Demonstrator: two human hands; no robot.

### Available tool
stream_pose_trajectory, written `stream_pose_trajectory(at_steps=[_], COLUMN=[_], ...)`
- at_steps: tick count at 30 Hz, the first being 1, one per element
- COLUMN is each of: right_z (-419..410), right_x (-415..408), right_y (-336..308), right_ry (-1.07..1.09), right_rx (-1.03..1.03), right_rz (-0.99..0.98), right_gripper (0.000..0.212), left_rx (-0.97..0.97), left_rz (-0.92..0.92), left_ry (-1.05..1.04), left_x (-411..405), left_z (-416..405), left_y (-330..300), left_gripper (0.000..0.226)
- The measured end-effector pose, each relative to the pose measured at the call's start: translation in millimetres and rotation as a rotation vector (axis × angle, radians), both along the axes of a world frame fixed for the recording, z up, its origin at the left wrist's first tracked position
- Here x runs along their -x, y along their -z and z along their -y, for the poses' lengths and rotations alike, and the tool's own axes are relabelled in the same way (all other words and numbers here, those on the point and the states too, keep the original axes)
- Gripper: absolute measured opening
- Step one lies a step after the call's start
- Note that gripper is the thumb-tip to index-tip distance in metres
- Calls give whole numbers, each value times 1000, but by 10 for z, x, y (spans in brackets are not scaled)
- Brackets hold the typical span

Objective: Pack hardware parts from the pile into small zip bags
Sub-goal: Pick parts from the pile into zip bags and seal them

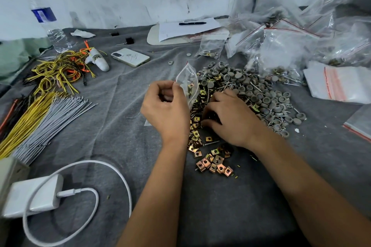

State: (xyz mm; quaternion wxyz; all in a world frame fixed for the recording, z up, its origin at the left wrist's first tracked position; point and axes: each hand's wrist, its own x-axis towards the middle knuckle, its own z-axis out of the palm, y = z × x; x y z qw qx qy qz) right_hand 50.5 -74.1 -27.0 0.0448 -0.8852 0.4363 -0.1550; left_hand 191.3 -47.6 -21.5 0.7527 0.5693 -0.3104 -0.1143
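Left hand (165,109) pinches small zip bag (188,84) upright; right hand (228,118) curled in hardware pile (251,94), grasp apparently on clips, unclear.

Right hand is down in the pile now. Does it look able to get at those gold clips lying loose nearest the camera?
Probably yes. The gold clips lie uncovered on the grey cloth just near of the right hand, nothing between. The left hand holds the zip bag off to the side.

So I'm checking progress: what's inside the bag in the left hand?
The bag, held open by the left hand, has a few brass clips at the bottom. The exact count is unclear, since the pile shows through the plastic.
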Motion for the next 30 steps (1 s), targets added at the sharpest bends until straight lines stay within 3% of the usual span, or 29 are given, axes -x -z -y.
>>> stream_pose_trajectory(at_steps=[4,9,16,19,24,30], right_z=[-16,-65,-53,-37,-27,-31], right_x=[36,33,63,76,103,165], right_y=[-29,-47,-48,-52,-76,-116], right_ry=[-57,-171,-97,-65,-27,19], right_rx=[-116,-132,-149,-119,-87,44], right_rz=[-8,29,424,567,811,1004], right_gripper=[34,17,24,19,17,20], left_rx=[4,23,132,77,-139,-271], left_rz=[1,8,-121,-74,179,379], left_ry=[-16,-97,-119,79,455,537], left_x=[2,-71,-314,-322,-162,-56], left_z=[-2,-7,20,50,29,14], left_y=[2,-25,-34,13,43,50], left_gripper=[16,15,14,8,8,12])
